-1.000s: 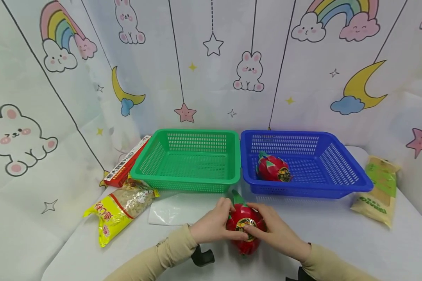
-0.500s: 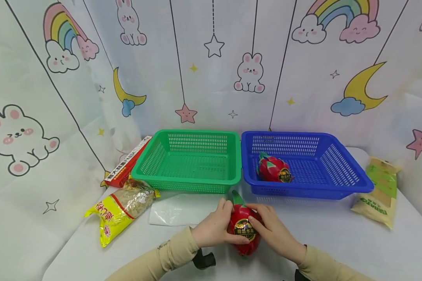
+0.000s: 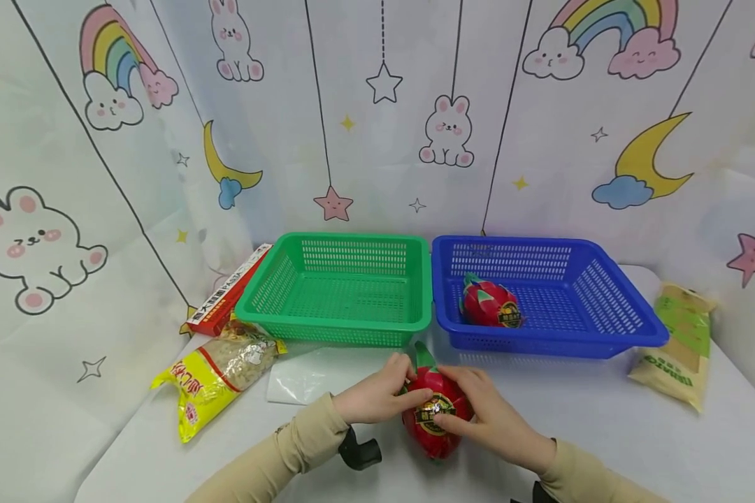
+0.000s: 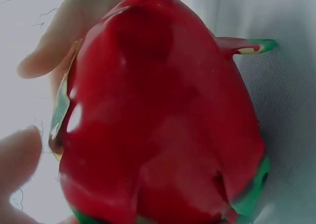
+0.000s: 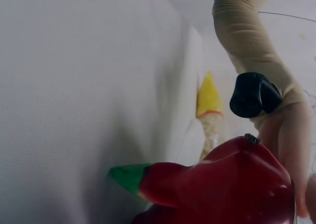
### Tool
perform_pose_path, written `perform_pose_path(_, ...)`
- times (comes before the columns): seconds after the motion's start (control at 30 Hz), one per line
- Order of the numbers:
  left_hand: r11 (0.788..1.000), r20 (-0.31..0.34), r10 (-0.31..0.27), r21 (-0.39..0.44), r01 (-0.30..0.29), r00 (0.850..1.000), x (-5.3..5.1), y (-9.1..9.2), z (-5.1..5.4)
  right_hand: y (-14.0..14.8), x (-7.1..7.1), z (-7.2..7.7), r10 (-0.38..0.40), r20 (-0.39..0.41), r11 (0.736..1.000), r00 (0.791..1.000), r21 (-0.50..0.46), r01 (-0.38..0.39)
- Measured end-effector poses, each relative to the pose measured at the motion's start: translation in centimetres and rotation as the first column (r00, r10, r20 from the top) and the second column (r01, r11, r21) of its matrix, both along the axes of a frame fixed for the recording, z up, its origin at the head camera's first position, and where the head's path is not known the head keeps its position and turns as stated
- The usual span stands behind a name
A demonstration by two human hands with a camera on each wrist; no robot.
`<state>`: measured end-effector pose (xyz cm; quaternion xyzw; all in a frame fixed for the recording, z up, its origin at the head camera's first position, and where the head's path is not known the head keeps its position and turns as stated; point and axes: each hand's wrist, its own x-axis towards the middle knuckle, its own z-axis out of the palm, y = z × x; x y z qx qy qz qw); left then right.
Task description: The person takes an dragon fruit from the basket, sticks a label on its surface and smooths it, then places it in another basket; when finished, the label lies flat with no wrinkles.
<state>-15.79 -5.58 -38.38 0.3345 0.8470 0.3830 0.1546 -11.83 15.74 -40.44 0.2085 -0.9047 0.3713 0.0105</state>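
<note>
Between both hands, in the head view, lies a red dragon fruit with green tips and a round black-and-gold label, resting on the white table. My left hand holds its upper left side, the thumb reaching over the front by the label. My right hand grips the right side, its thumb lying across the label's lower edge. The fruit fills most of the left wrist view and hides much of the hands. In the right wrist view my left hand shows behind the fruit.
A green basket and a blue basket stand behind; another dragon fruit is in the blue one. At left lie a red pasta box, a yellow food bag and a clear plastic sheet. A beige-green packet lies right.
The dragon fruit has turned slightly in my hands, its label now tilted and a little further left. My left thumb has shifted up, and my right thumb has moved onto the label.
</note>
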Motion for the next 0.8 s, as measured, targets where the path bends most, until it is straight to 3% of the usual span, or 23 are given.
perform_pose_path(0.3,0.998,-0.032,0.064,0.006,-0.064,0.997,0.2,0.4,-0.1,0.5,-0.2,0.3,0.113,-0.061,0.992,0.992,0.056,-0.110)
perform_pose_path(0.53,0.998,0.027,0.063,0.005,-0.063,0.998,0.3,0.1,-0.2,1.5,-0.6,0.4,0.221,-0.026,0.975,0.975,0.038,-0.220)
perform_pose_path(0.8,0.998,0.052,0.055,-0.010,-0.054,0.997,0.2,0.0,-0.3,1.7,-0.5,0.2,0.220,-0.010,0.975,0.975,0.016,-0.220)
